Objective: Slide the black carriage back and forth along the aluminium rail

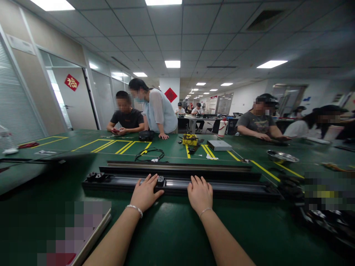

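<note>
A long black rail point(233, 187) with a shiny strip along its top lies crosswise in front of me on the green table point(166, 240). My left hand point(146, 192) rests on the rail left of its middle, fingers stretched forward and thumb apart. Beside its fingers sits a small dark block with a light face point(160, 180). My right hand point(201, 194) lies palm down farther right on the same rail, fingers extended over it. Both hands are open. Small black fittings point(95, 176) stand at the rail's left end. Another dark rail point(180, 167) lies just behind.
Farther back are a black cable point(152, 153), a yellow device point(190, 139), a grey box point(219, 145) and a metal bowl point(283, 156). Dark parts point(321, 218) pile up at right. People sit or stand around the table, one leaning a hand point(163, 136) on it.
</note>
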Demonstrator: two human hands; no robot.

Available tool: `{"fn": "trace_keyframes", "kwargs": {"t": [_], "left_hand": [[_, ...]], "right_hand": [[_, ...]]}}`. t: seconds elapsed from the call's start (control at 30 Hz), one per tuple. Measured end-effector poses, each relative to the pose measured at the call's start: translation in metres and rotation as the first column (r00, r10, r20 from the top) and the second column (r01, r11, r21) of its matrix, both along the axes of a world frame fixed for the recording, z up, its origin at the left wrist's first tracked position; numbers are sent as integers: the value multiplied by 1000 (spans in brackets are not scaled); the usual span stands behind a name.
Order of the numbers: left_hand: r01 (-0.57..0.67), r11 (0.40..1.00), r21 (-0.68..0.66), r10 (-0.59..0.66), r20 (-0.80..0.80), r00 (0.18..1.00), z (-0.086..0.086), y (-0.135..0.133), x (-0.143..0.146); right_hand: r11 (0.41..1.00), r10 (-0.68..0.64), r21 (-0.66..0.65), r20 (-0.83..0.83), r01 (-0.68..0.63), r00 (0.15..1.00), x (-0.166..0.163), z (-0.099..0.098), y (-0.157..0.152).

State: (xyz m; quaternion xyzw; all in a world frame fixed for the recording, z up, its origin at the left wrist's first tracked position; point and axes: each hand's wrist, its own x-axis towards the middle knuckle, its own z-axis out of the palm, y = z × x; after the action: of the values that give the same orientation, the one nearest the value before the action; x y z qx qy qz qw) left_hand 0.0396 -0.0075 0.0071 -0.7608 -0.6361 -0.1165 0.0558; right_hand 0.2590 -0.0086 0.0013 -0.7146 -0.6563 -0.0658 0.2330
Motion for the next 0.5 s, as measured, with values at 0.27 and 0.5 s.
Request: {"fn": "trace_keyframes", "kwargs": {"t": [0.27, 0.5], "left_hand": [[-2, 1000, 1, 2, 12, 1000, 0, 0, 1], [-11, 1000, -7, 11, 20, 1000, 1, -1, 3]], "right_hand": [[1000, -5, -20, 8, 5, 1000, 0, 0, 1], [1000, -6, -12, 2, 6, 1000, 0, 2, -1]]}}
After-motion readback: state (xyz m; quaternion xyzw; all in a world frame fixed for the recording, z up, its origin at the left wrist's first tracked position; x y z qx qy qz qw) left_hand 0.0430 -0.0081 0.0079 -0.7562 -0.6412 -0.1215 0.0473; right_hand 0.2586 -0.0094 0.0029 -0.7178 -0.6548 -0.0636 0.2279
